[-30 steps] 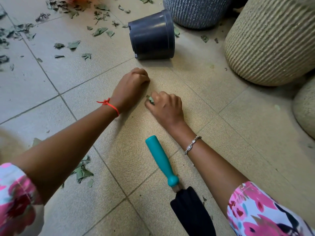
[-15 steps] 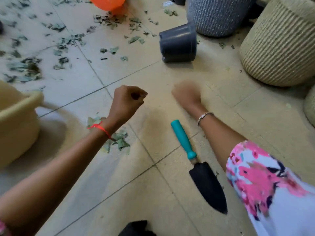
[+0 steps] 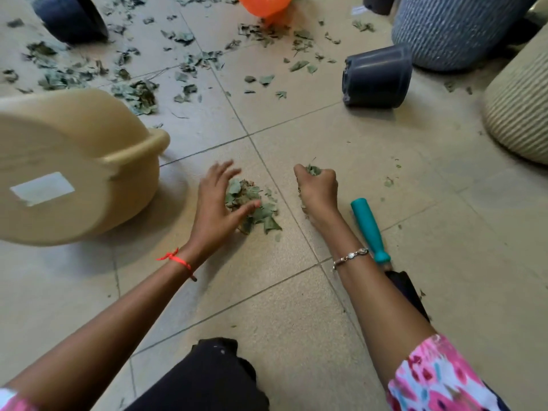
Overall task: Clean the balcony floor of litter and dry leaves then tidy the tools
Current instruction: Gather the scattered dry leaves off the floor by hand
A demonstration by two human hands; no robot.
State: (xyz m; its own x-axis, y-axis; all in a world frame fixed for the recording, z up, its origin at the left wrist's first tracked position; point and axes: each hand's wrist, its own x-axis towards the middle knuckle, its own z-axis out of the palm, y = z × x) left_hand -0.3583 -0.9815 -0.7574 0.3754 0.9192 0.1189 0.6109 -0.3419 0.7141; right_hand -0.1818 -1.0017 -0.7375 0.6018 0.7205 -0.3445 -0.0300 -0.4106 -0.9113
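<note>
A small pile of dry green leaves (image 3: 255, 207) lies on the tiled floor in front of me. My left hand (image 3: 215, 203) hovers over the pile's left side with fingers spread. Just right of the pile, my right hand (image 3: 318, 188) grips a clump of leaves in its fist. A hand trowel with a teal handle (image 3: 367, 229) and black blade lies on the floor beside my right forearm, the blade partly hidden by the arm. Many more dry leaves (image 3: 133, 69) are scattered across the far tiles.
A beige plastic tub (image 3: 74, 161) lies tipped on its side at the left. A dark grey pot (image 3: 376, 77) lies on its side at the upper right, near a blue ribbed planter (image 3: 456, 28) and a cream ribbed planter (image 3: 522, 114). An orange object (image 3: 264, 4) sits at the top.
Both hands have come back from the far tile to the leaf pile. My left hand went from a fist to spread fingers. My right hand now holds leaves.
</note>
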